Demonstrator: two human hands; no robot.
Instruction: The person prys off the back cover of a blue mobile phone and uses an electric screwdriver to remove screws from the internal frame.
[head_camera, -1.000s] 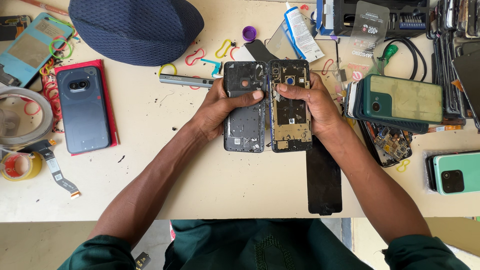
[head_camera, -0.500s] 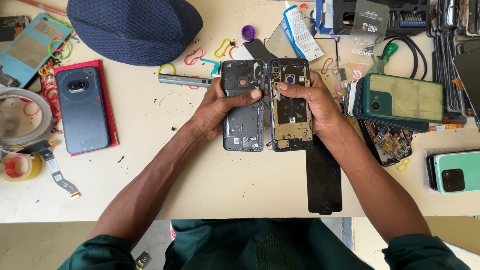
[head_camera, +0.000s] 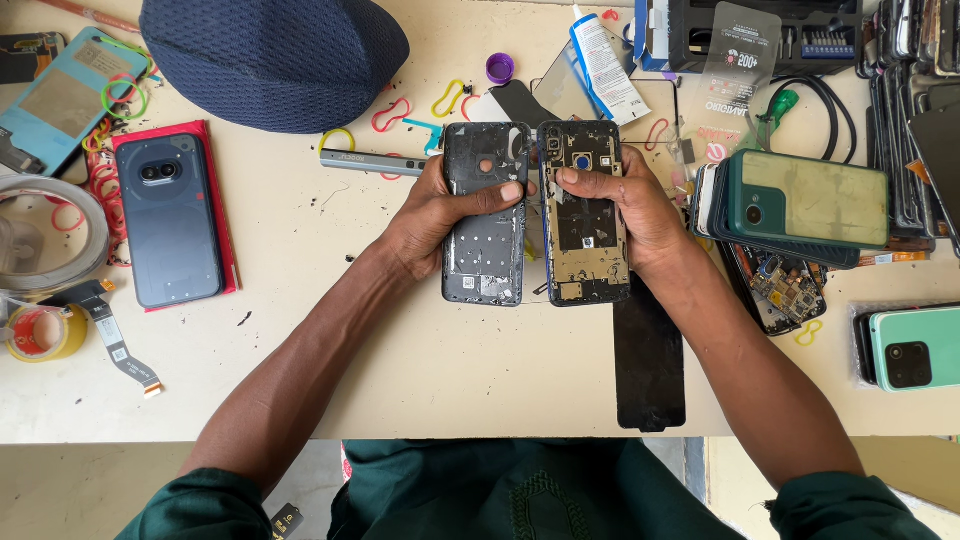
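Observation:
My left hand (head_camera: 432, 215) grips a dark grey phone back frame (head_camera: 486, 245) from its left side, thumb lying across its upper part. My right hand (head_camera: 627, 210) holds an opened phone body (head_camera: 585, 235) with gold-coloured inner parts showing, thumb pressed on its top. The two pieces are side by side, edges nearly touching, above the beige table (head_camera: 400, 350). A black screen panel (head_camera: 650, 360) lies flat under my right wrist.
A dark blue cap (head_camera: 270, 55) sits at the back left. A dark phone on a red case (head_camera: 178, 220) lies left, tape rolls (head_camera: 40, 330) at the left edge. Stacked phones (head_camera: 800, 205), a green phone (head_camera: 915, 345), a glue tube (head_camera: 605, 65) and coloured rubber bands surround.
Both hands keep their hold on the two phone pieces; nothing has visibly shifted.

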